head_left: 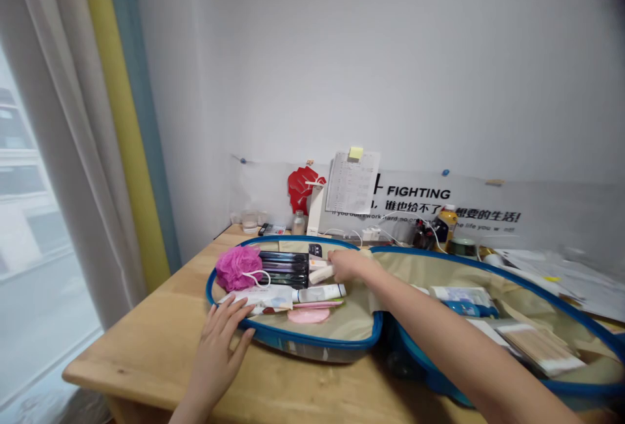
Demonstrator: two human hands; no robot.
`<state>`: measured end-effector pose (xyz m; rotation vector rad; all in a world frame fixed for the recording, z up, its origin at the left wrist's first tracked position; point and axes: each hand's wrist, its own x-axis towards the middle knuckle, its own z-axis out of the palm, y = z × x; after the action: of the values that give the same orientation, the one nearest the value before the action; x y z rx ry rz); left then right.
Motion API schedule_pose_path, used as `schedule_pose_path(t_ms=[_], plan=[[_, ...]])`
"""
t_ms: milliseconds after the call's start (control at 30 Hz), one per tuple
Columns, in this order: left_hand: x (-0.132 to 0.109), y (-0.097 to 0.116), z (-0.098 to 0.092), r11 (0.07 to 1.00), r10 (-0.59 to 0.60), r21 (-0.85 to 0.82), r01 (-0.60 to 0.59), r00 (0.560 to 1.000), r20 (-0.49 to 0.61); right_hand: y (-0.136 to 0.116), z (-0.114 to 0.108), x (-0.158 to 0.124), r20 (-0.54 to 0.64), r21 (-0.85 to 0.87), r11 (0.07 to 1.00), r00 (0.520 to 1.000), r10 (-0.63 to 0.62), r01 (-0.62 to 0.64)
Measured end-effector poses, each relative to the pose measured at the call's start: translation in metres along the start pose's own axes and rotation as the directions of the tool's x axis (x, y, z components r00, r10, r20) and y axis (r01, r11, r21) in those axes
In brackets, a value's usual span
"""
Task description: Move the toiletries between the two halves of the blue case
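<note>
An open suitcase (332,344) with blue piping and a beige lining lies spread on the wooden table. My left hand (225,326) rests on the near left rim of its left half, fingers outstretched. Over the far side of that half, my right hand (347,265) has its fingers closed around a small white item (321,273), kind unclear. Nearby are a pink bath puff (239,266), dark slim packages (284,269), a white tube (319,293), a white packet (266,296) and a pink round pad (308,315).
The right half holds a blue-and-white package (463,300) and a pack of cotton swabs (540,348). Bottles (445,225), a power strip (371,234) with cables and papers (541,271) stand along the wall. A curtain (63,118) hangs at left.
</note>
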<state>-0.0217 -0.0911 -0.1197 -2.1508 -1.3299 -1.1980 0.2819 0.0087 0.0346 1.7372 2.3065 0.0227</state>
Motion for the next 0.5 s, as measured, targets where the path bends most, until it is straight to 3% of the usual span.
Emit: schedule_pose_path(t_ms=[300,400,500], plan=[[-0.001,-0.002,0.002,1.0,0.011,0.022,-0.01,1.0,-0.011,0.019,0.001,0.003,0.076,0.191,0.965,0.977,-0.198,0.18],[-0.001,-0.002,0.002,1.0,0.016,0.025,-0.016,1.0,-0.003,0.037,-0.004,-0.004,0.044,0.285,0.942,0.979,-0.199,0.178],[-0.002,-0.003,0.003,1.0,0.017,0.023,-0.017,1.0,-0.007,0.07,-0.012,-0.013,-0.051,0.36,0.924,0.992,-0.116,0.127]])
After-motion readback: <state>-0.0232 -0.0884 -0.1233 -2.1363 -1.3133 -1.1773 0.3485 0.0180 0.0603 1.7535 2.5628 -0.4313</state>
